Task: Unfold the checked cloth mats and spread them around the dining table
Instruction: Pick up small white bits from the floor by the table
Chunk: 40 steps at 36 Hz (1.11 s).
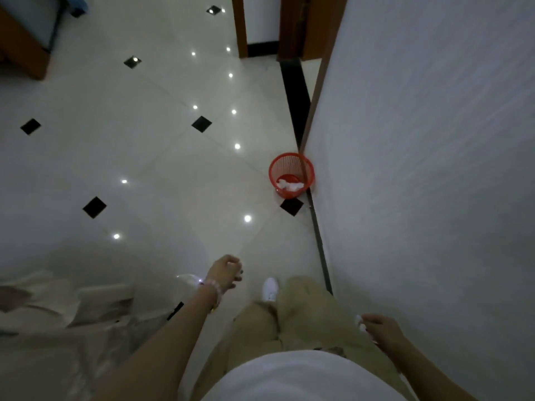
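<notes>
No checked cloth mat and no dining table show in the head view. My left hand (227, 270) hangs out in front over the tiled floor, a bead bracelet on its wrist, fingers loosely curled and holding nothing. Low at the right, beside the wall, my right hand (380, 328) also has its fingers loosely curled, with nothing visibly held. Between them are my beige trousers and one white shoe (270, 289) stepping forward.
A red mesh wastebasket (291, 175) with crumpled paper stands against the white wall (419, 169) on the right. The glossy white floor (162, 157) has black diamond insets. A pale covered piece of furniture (58, 314) lies at lower left. A wooden door frame (240, 27) is ahead.
</notes>
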Available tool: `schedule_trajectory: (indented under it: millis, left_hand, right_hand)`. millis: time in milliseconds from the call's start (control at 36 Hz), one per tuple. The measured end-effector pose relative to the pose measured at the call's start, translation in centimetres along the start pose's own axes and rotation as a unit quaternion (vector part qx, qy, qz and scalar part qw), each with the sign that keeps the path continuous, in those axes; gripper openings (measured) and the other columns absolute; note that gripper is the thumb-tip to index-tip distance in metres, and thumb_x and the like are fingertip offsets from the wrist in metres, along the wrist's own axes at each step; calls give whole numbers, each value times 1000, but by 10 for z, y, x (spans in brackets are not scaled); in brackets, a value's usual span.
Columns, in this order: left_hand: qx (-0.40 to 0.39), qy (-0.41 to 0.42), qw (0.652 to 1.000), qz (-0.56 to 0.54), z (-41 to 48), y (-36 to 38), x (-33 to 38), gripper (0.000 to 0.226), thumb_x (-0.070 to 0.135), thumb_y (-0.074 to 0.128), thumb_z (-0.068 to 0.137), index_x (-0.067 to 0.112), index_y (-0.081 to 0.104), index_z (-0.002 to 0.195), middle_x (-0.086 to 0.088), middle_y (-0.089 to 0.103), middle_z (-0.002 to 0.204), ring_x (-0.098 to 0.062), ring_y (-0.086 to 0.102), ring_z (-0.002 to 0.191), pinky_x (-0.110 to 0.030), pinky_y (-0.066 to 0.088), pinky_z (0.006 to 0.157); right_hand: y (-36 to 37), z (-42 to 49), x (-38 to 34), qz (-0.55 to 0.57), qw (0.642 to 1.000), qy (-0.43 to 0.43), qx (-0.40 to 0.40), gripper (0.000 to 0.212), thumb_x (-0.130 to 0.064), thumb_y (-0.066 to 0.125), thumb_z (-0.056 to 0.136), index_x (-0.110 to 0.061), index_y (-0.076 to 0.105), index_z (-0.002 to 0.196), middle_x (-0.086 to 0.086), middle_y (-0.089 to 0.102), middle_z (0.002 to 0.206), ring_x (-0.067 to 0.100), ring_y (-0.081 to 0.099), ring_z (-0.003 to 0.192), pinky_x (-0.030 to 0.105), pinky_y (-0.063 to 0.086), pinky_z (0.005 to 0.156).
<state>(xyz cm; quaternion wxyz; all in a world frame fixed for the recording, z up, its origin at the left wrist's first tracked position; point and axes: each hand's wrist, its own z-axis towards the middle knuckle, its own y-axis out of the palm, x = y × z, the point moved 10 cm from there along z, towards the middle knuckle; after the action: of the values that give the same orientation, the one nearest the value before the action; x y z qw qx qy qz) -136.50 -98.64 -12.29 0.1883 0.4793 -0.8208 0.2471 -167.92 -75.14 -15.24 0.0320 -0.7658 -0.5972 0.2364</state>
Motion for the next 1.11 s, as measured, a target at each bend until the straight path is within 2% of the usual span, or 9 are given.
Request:
schedule_trajectory:
  millis: [83, 194, 361, 472, 611, 694, 917, 1028, 1111]
  left_hand:
    - [-8, 9, 1000, -4, 31, -2, 52, 18, 10, 47, 95, 18, 51, 80, -6, 57, 79, -17, 54, 67, -25, 42, 61]
    - [-10, -12, 1000, -9, 70, -6, 87, 12, 12, 48, 95, 16, 53, 84, -6, 59, 80, -17, 55, 69, -26, 44, 62]
    - [15, -102, 995, -8, 114, -31, 82, 9, 10, 49, 93, 11, 53, 85, -6, 58, 73, -17, 53, 62, -23, 39, 57]
    - [42, -158, 986, -9, 124, -56, 78, 8, 8, 49, 93, 10, 54, 87, -8, 57, 73, -18, 52, 61, -22, 38, 58]
    - [65, -189, 980, -16, 145, -84, 101, 10, 5, 49, 92, 7, 53, 83, -12, 56, 73, -21, 51, 62, -24, 39, 60]
    - [68, -188, 980, -9, 170, -94, 132, 13, 4, 49, 92, 10, 52, 81, -11, 56, 74, -21, 51, 62, -24, 37, 60]
    - [17, -125, 992, 8, 281, -74, 236, 11, 2, 56, 88, 10, 56, 80, -9, 58, 74, -19, 53, 64, -23, 41, 58]
    - [-23, -91, 995, 26, 348, -37, 268, 7, 6, 54, 90, 12, 57, 87, -13, 61, 83, -20, 58, 69, -25, 48, 58]
    - [-49, -89, 995, 19, 400, -2, 276, 10, 10, 51, 92, 16, 55, 86, -12, 62, 84, -19, 59, 70, -27, 49, 60]
  right_hand:
    - [4, 19, -49, 1, 1000, -16, 2, 14, 5, 55, 88, 1, 65, 97, 21, 61, 97, 21, 54, 68, 22, 41, 56]
    - [14, 44, -127, 12, 999, -37, -10, 10, 0, 55, 90, -3, 64, 91, 10, 61, 78, 19, 55, 68, 25, 46, 57]
    - [31, 100, -251, 3, 997, -72, -35, 16, 0, 55, 88, 2, 68, 98, 13, 64, 80, 21, 58, 70, 24, 51, 59]
    - [46, 121, -337, -9, 994, -87, -61, 17, 5, 53, 87, 0, 67, 78, 14, 61, 71, 18, 53, 58, 17, 47, 47]
    - [56, 147, -431, -5, 993, -101, -58, 17, 5, 54, 86, 1, 67, 95, 14, 63, 81, 16, 55, 61, 11, 48, 43]
    - [63, 161, -476, 14, 992, -113, -58, 17, 4, 55, 86, -2, 67, 96, 12, 63, 78, 16, 55, 62, 10, 49, 44]
    - [76, 217, -510, 64, 993, -87, -36, 20, -4, 57, 90, 1, 65, 107, 19, 63, 98, 15, 57, 70, 14, 51, 51]
    - [85, 254, -495, 129, 991, -40, -19, 21, 5, 52, 90, 6, 63, 107, 12, 61, 80, 13, 58, 59, 10, 48, 46]
    - [96, 293, -476, 157, 988, -6, 2, 16, 1, 55, 89, 3, 65, 102, 10, 62, 78, 14, 57, 65, 13, 50, 51]
